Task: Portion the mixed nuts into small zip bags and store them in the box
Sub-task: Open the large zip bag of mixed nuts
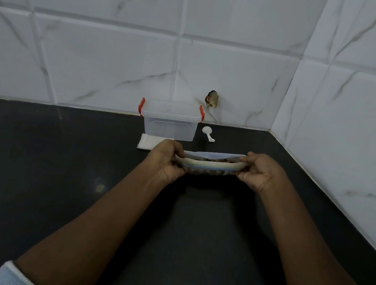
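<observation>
Clear plastic with a pale blue zip band: the bag of mixed nuts (208,165) sits mid-frame over the black counter (60,174). I cannot tell whether it rests on the counter. The left hand (168,161) pinches its 9 o'clock end and the right hand (259,172) its 3 o'clock end, both clamped on the rim. The mouth is parted to a narrow slit.

The step looks like opening this bag. It would go best with the lips drawn apart evenly and the mouth kept level and upward, wide enough for the white scoop (208,133) lying at 1 o'clock.

The box (170,123), with its lid on and red latches, stands at 11 o'clock. The flat stack of small zip bags (146,143) lies at 10 o'clock, just before the box.

No brand, label or writing can be read.
</observation>
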